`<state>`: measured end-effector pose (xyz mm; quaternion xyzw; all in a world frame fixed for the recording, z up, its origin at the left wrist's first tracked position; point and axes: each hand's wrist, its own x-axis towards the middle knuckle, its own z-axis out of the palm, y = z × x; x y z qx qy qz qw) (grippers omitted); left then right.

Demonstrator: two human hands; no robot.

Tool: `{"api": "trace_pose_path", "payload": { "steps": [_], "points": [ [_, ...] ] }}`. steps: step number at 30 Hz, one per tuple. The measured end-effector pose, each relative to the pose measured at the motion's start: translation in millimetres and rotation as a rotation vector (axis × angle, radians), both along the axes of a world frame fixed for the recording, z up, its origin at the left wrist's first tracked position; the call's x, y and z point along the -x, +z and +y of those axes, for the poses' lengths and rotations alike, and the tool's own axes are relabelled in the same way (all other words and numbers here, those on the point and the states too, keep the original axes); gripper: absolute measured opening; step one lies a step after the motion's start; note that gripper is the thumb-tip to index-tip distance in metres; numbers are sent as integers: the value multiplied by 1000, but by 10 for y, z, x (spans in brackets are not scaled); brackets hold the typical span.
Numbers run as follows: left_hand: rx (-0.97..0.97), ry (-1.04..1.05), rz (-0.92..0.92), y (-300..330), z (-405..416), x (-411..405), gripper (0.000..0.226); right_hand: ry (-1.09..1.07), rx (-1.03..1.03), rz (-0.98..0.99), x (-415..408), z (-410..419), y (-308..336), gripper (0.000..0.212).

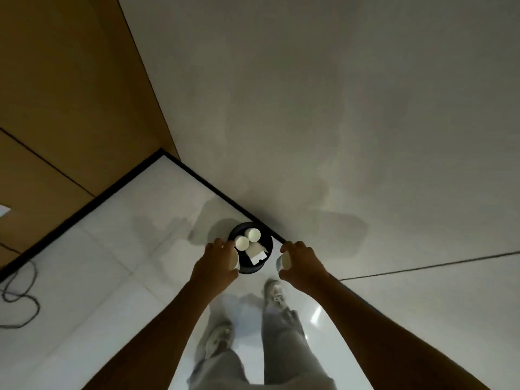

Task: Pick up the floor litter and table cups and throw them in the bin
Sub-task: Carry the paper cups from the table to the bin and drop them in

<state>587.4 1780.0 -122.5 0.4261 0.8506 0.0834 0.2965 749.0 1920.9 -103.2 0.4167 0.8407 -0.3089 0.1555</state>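
Note:
A small black round bin (267,243) stands on the floor against the white wall. Inside it lie two white paper cups (242,242) and a white piece of paper (255,253). My left hand (218,261) grips a white paper cup (234,260) at the bin's left rim. To the right of the bin, my right hand (301,263) grips another white cup (283,262) with a bluish band. Both cups are partly hidden by my fingers.
Pale glossy floor tiles (118,271) run under my two shoes (274,291). A black skirting strip (84,209) edges the brown wooden wall at the left. A dark cable (25,299) lies looped on the floor at far left.

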Motion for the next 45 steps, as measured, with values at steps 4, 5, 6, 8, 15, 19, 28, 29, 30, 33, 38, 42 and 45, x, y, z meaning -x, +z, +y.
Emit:
{"api": "trace_pose_path", "payload": {
  "steps": [4,5,6,8,15,19,28,29,30,33,38,42,45],
  "points": [
    [14,167,-25,-302,310,-107,64,104,47,-24,153,531,-293,51],
    [17,212,-34,-404,391,-142,66,129,61,-34,199,657,-394,52],
    [16,251,-44,-487,458,-156,67,149,68,-41,254,758,-480,53],
    [13,315,-45,-667,584,-178,68,192,93,-60,358,936,-681,55],
    [-37,468,-44,-1646,931,-119,65,280,161,-60,717,1220,-1787,58],
    [-78,486,-6,-2352,1043,-70,63,266,188,-63,790,1315,-2568,56],
    [-78,361,76,-3827,1293,1,59,236,82,20,1006,1583,-4130,56],
    [-77,346,93,-3935,1332,27,59,248,74,41,1046,1601,-4253,56],
    [-66,333,107,-4072,1373,50,59,267,72,56,1081,1616,-4397,55],
    [-32,291,139,-4368,1454,126,58,307,81,108,1168,1629,-4718,54],
    [-61,92,260,-4696,1508,223,52,372,-38,160,1265,1579,-5107,58],
    [-15,-23,265,-4929,1491,313,64,456,-86,188,1298,1569,-5314,61],
    [-12,-46,248,-5056,1478,368,70,535,-135,197,1294,1572,-5425,67]
  ]
}}
